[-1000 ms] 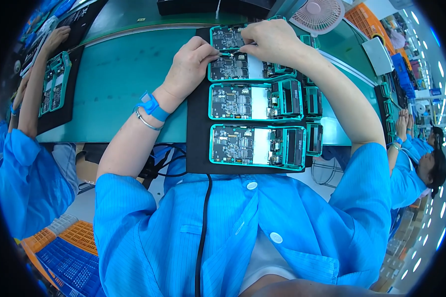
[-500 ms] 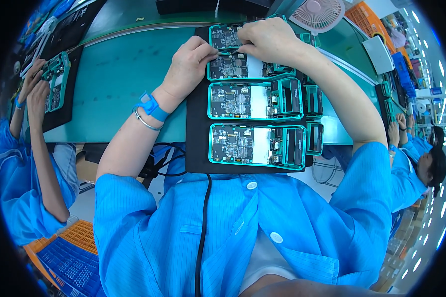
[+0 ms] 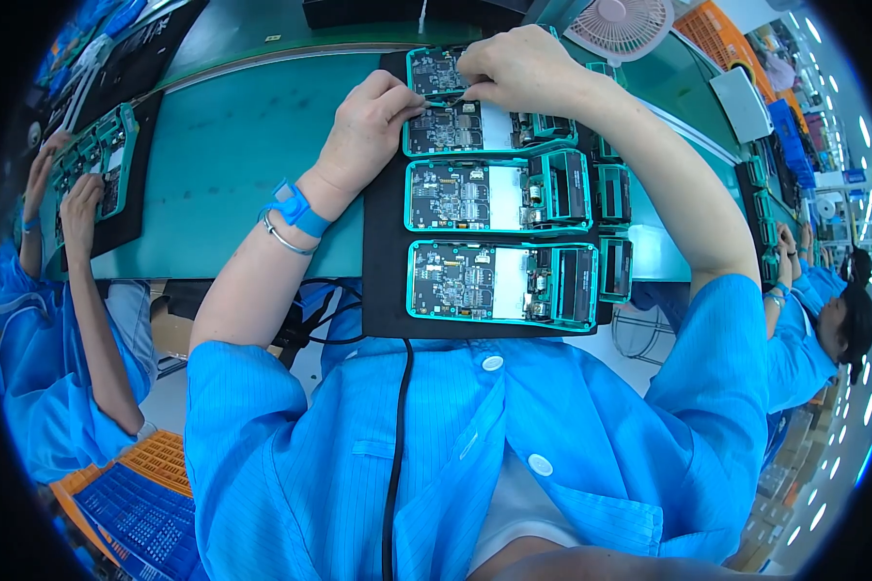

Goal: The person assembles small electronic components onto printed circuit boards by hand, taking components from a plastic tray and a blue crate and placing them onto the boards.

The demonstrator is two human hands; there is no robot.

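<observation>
My left hand (image 3: 370, 131) is closed in a pinch at the left end of the gap between the two farthest handheld device housings. From the right, my right hand (image 3: 525, 70) reaches across the farthest open housing (image 3: 434, 72), its thumb and forefinger pinched at the upper edge of the second housing (image 3: 443, 132). What either pinch holds is too small to make out. Both housings are teal-rimmed, with black circuit boards showing. Closer to me lie two more opened housings, a third (image 3: 452, 197) and a nearest one (image 3: 453, 282), each with a white panel and a raised right end.
A black mat (image 3: 386, 290) lies under the housings on the green table (image 3: 252, 165). A pink fan (image 3: 622, 24) stands at the far right. Co-workers sit on both sides; the left one's hand (image 3: 79, 208) is over similar housings. Blue and orange crates (image 3: 140, 508) sit lower left.
My right hand has shifted slightly left, its fingertips nearer my left hand's. My left hand has barely moved. The left co-worker's hands have moved apart.
</observation>
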